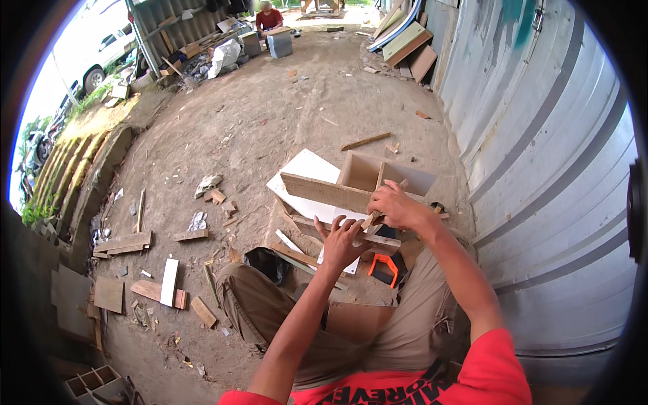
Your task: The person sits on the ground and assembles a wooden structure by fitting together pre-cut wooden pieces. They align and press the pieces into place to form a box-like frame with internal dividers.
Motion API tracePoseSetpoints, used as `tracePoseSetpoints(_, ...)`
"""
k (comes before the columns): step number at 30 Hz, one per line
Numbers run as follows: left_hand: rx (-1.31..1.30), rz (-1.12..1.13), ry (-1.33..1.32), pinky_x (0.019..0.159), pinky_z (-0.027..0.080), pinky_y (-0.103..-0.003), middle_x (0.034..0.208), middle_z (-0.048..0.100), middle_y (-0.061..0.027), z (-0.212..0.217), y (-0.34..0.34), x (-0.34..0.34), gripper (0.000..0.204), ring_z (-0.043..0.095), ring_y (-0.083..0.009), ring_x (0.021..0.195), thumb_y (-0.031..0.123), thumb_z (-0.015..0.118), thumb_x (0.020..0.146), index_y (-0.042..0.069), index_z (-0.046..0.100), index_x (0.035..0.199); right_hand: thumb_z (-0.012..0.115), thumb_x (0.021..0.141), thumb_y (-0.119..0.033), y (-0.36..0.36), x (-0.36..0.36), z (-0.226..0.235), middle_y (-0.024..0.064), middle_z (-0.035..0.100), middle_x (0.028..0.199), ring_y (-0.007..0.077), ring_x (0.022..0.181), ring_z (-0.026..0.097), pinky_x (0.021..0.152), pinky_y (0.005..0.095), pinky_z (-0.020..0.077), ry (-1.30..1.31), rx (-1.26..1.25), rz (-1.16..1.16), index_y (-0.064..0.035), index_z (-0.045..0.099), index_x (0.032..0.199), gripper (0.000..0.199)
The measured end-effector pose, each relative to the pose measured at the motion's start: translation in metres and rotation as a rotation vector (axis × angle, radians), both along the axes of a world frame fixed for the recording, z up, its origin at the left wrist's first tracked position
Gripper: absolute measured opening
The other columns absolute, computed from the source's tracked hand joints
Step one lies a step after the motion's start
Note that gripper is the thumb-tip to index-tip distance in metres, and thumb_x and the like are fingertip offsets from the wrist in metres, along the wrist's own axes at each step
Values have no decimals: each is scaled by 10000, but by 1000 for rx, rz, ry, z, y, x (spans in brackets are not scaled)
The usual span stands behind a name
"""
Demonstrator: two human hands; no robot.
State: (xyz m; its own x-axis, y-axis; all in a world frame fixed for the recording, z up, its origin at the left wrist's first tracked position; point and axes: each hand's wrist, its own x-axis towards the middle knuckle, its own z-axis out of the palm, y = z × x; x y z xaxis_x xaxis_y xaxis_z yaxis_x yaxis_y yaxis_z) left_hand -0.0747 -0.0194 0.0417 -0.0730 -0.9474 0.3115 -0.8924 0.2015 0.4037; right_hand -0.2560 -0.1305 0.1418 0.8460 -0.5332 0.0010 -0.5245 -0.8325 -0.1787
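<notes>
My right hand (393, 205) is closed round a short, narrow piece of wood (370, 220), whose ends poke out past the fingers. Beside it, my left hand (342, 239) has its fingers spread and rests on a wooden strip (382, 243). Just beyond both hands lies a long rough plank (322, 192), across a white board (305, 166). Behind that plank is an open wooden box (360, 170) with a divider. Below the strip, between my knees, a tool with an orange and black handle (383, 271) shows; its far part is hidden.
Wood offcuts (128, 241) and a white strip (169, 282) litter the dirt floor to the left. A black plastic bag (267, 264) lies by my left knee. Corrugated metal (540, 169) walls the right side. A person in red (269, 19) sits far off.
</notes>
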Motion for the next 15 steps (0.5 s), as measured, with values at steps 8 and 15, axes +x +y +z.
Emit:
tracePoseSetpoints(8,15,24,7,1148,-26,-732,1163,718,58,4,-8,3,579,518,-231,1298,555,830,709,222,741,1174,899,677,-291,9,-14,-9,127,434,1474,378,1439,343,1241,535,235,-380,-53,-207,-190,622,1301,690)
tracePoseSetpoints(15,-62,-6,-12,1120,-29,-776,1108,703,47,0,-10,1,526,517,-270,1283,541,815,736,220,744,1147,913,577,-606,4,-33,-43,241,225,1619,463,1512,198,1230,540,226,-232,22,-571,-183,313,1573,1238)
